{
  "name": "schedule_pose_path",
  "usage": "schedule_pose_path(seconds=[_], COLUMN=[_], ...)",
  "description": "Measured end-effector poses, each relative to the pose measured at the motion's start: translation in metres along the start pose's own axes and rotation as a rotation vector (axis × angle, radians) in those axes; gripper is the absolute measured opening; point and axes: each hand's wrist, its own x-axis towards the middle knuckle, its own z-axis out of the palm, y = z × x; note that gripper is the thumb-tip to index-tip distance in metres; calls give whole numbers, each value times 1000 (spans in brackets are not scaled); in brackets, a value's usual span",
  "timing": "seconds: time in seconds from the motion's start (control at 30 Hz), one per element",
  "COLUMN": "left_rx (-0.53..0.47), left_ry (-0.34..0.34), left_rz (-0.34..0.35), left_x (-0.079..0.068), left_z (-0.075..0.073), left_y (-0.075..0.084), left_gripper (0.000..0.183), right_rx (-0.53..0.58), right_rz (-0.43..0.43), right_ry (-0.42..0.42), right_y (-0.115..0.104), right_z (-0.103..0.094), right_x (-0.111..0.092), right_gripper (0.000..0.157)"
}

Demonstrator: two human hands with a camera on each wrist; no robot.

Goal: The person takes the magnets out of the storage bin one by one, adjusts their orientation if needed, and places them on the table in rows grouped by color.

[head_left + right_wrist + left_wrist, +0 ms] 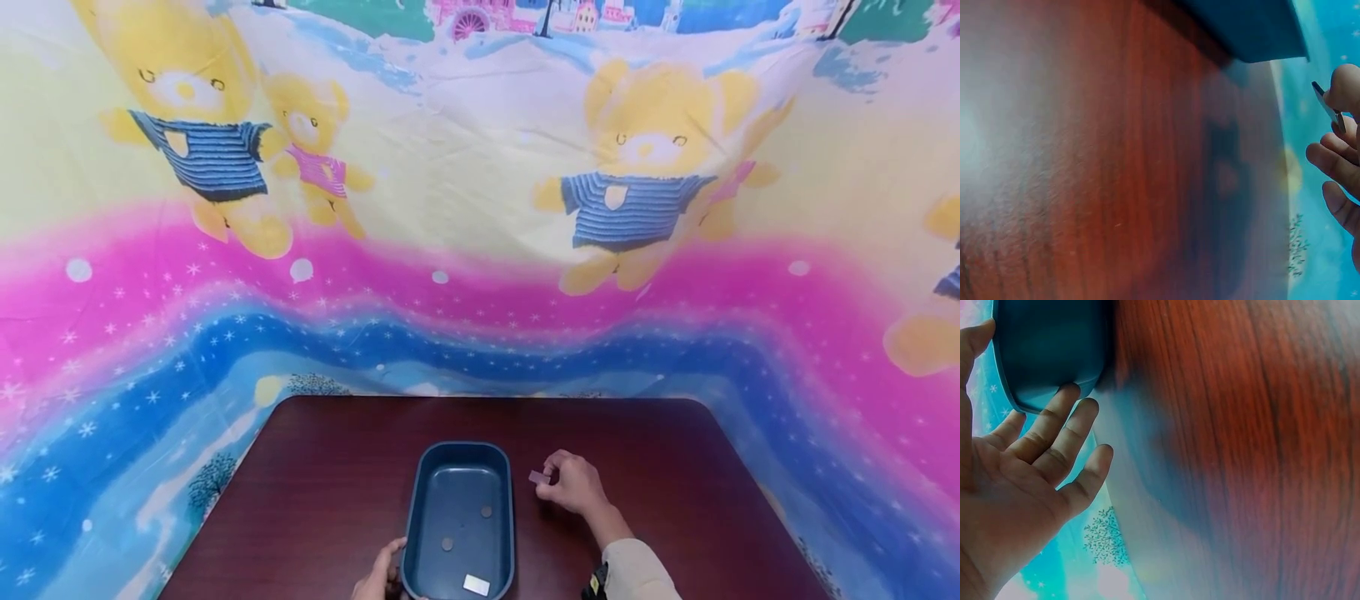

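A dark blue rectangular tray (460,492) with rounded corners and raised walls stands on the table. Inside it lie two small round discs that look like coins (486,512) and a shiny silver rectangular piece (476,585). At the tray's near left corner is my left hand (377,575); in the left wrist view its fingers (1054,422) are spread and fairly straight, some tips against the wall. To the right of the tray, my right hand (576,485) pinches a small thin rectangular piece (539,477) between thumb and fingertips. The right wrist view shows that piece (1327,106) edge-on.
The dark red-brown wooden table (337,475) has rounded far corners. Behind and beside it hangs a cloth (465,183) printed with teddy bears, in pink, blue and cream. A dark band (596,582) shows at the right wrist below a light sleeve (637,571).
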Motion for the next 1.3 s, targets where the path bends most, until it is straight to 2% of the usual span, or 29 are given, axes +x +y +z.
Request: schedule_pose_path(seconds=[0.3, 0.43, 0.67, 0.83, 1.03, 1.3], left_rx=[17, 19, -1, 8, -35, -43], left_ry=[-1, -1, -2, -8, -38, -50], left_rz=[-9, 2, 8, -13, -45, -58], left_x=[-2, -2, -2, -1, 1, 2], left_z=[1, 1, -1, -1, -3, -6], left_y=[2, 1, 1, 2, 5, 3], left_gripper=[84, 84, 85, 86, 87, 86], right_rx=[43, 21, 64, 52, 74, 50], right_rz=[76, 74, 65, 69, 60, 46], right_ry=[-118, -150, -194, -200, -178, -168], right_y=[16, 23, 25, 30, 36, 41], right_z=[20, 26, 31, 35, 38, 37], right_x=[-8, -9, -7, -8, -8, -10], right_gripper=[20, 19, 19, 16, 10, 14])
